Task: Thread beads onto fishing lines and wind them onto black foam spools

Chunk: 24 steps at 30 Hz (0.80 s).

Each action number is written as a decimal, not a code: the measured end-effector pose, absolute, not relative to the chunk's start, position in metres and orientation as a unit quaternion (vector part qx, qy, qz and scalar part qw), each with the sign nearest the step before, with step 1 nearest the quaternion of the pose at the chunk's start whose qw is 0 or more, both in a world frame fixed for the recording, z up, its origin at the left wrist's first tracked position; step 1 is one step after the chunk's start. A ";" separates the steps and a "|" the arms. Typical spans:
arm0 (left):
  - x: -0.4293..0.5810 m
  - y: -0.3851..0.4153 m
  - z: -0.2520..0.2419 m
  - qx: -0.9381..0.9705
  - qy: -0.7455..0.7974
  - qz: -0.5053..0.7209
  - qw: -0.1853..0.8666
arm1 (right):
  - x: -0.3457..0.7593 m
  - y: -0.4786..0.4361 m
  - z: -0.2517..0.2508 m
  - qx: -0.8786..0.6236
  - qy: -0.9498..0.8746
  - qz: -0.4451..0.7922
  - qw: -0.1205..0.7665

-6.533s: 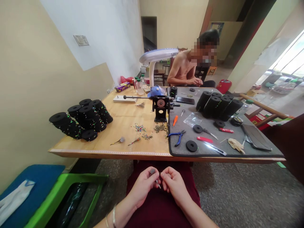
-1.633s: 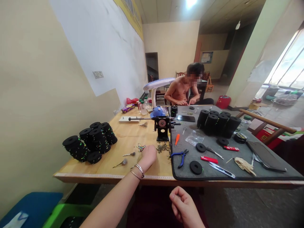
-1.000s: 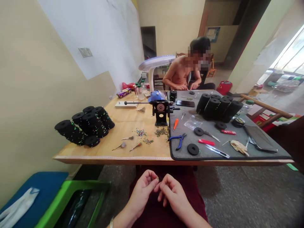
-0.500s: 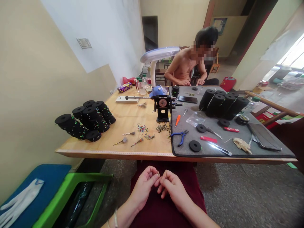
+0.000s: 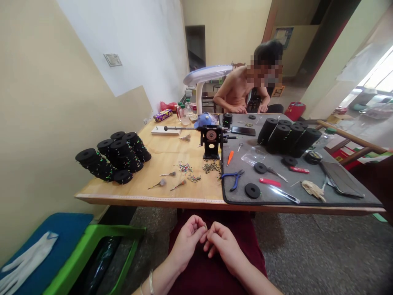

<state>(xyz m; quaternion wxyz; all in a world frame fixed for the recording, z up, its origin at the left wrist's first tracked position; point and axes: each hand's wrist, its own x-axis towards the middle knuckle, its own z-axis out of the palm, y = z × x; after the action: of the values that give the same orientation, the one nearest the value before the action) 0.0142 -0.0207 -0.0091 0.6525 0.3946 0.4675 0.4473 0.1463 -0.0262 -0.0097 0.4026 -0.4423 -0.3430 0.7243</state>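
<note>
My left hand [image 5: 190, 237] and my right hand [image 5: 221, 242] are close together over my lap, below the table's front edge. Both are closed, thumbs pinched against the fingers, with the fingertips nearly meeting. Whatever lies between them is too small to make out. Ahead on the wooden part of the table are a heap of coloured beads [image 5: 185, 167], a heap of small dark metal pieces [image 5: 211, 166] and some brushes [image 5: 158, 184]. A black hand-cranked winder [image 5: 211, 141] stands behind them. Blue-handled pliers [image 5: 235, 179] lie at the grey mat's left edge.
Stacked black foam spools [image 5: 115, 157] stand at left, more spools [image 5: 285, 137] at right on the grey mat [image 5: 276, 194]. A tweezers-like metal tool [image 5: 285, 194] and an orange-handled tool [image 5: 230, 158] lie there too. Another person [image 5: 242, 90] sits across the table. A white glove [image 5: 33, 258] lies at lower left.
The view has shifted slightly, so the table and its things sit a little lower and further right. My hands keep almost the same pinched pose.
</note>
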 end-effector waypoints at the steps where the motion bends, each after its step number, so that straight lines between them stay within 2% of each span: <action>1: 0.014 -0.021 -0.009 0.396 0.467 0.447 0.651 | 0.146 -0.026 -0.010 -0.441 -0.343 0.725 0.403; 24: 0.011 -0.017 -0.011 0.446 0.465 0.439 0.626 | 0.147 -0.026 -0.007 -0.439 -0.327 0.736 0.398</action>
<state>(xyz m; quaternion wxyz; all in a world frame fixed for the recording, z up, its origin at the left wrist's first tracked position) 0.0112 -0.0172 -0.0110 0.6264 0.4462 0.4649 0.4386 0.1465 -0.0260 -0.0066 0.3979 -0.4386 -0.3272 0.7364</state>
